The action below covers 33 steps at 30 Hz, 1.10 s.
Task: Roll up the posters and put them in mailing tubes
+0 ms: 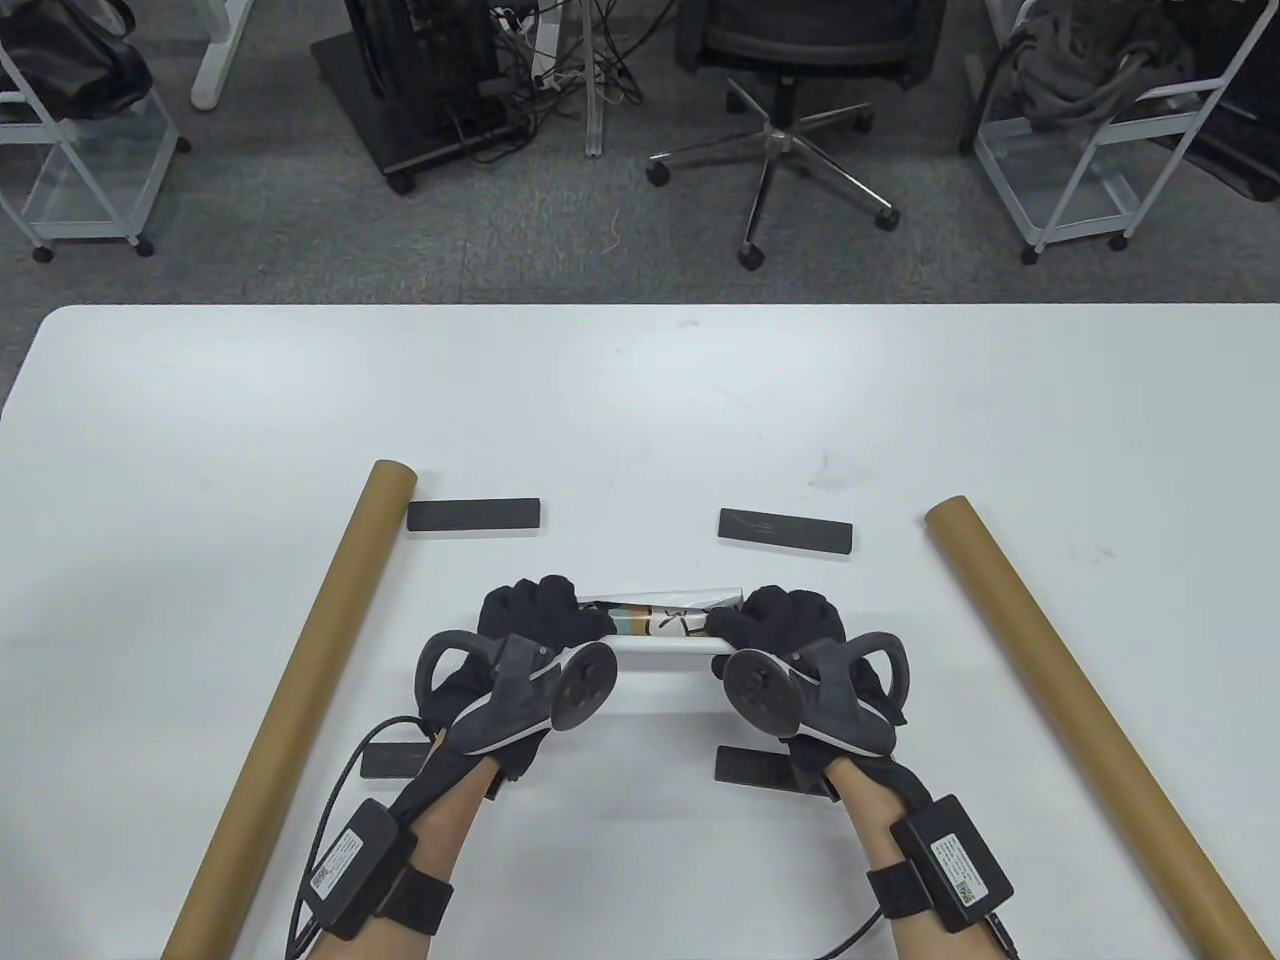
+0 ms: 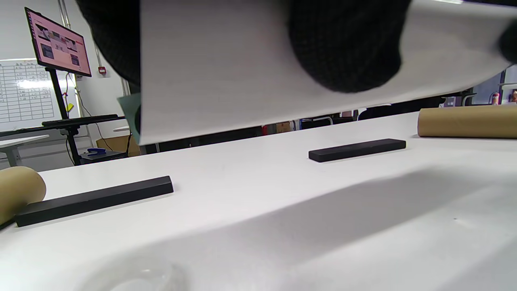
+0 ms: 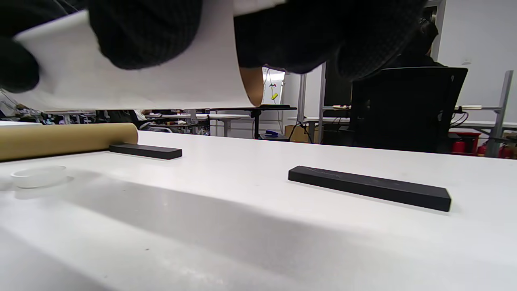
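- We count two cardboard tubes: one [image 1: 296,700] outside our left hand [image 1: 520,660], one [image 1: 1090,720] outside our right hand [image 1: 800,665].
- Four black bars: two beyond the fingers [image 1: 475,515] [image 1: 786,530], two near our wrists [image 1: 392,760] [image 1: 752,768].
- One rolled poster [image 1: 665,625] spans between both hands, fingers curled around its ends, lifted off the white table [image 1: 640,400].

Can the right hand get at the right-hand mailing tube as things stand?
Probably not yet: the right hand grips the rolled poster together with the left hand. Nothing lies between it and the right mailing tube, so once freed the way looks open.
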{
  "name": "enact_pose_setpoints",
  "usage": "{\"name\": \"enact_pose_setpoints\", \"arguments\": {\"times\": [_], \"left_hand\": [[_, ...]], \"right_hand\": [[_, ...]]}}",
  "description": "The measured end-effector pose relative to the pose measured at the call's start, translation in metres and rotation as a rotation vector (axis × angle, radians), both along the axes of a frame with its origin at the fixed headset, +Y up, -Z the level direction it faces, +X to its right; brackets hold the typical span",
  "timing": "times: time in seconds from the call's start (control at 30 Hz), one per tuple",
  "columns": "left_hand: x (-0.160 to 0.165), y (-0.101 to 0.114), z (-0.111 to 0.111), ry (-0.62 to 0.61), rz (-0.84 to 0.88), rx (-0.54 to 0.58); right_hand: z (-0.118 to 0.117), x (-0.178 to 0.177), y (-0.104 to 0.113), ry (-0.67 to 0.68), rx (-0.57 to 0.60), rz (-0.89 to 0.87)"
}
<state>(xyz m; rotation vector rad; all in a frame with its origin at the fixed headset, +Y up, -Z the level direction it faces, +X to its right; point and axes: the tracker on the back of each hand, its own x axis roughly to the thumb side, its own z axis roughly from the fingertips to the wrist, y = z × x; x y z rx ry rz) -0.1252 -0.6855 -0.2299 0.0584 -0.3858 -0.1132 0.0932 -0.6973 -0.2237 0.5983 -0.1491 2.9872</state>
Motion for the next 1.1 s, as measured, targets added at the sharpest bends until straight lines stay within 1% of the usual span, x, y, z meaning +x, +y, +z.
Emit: {"name": "enact_pose_setpoints", "arguments": {"times": [0.1,0.27,0.33,0.4,0.5,0.63,0.8,0.9,1.1], "left_hand": [[-0.002,0.002,0.001,-0.004,0.003,0.010],[-0.003,0.009,0.003,-0.005,0.025,0.065],[-0.004,0.009,0.003,-0.006,0.022,0.073],[-0.004,0.009,0.003,-0.005,0.024,0.076],[-0.004,0.006,0.004,-0.012,0.037,0.064],[-0.002,0.009,0.004,-0.017,0.071,0.071],[0.000,0.010,0.006,-0.026,0.007,0.102],[0.001,0.010,0.006,-0.025,0.036,0.080],[0.002,0.007,0.006,-0.022,0.008,0.091]], "right_hand": [[0.000,0.000,0.002,0.004,-0.007,-0.011],[0.003,0.006,0.009,-0.004,0.036,-0.105],[0.002,0.007,0.011,-0.008,0.013,-0.086],[0.002,0.006,0.011,-0.010,0.042,-0.071],[0.002,0.006,0.010,-0.020,0.047,-0.040],[0.002,0.005,0.009,-0.046,0.005,-0.065],[-0.001,0.004,0.005,-0.032,-0.068,-0.110],[-0.003,0.004,0.001,-0.049,-0.054,-0.071],[-0.003,0.004,-0.001,-0.036,-0.041,-0.071]]}}
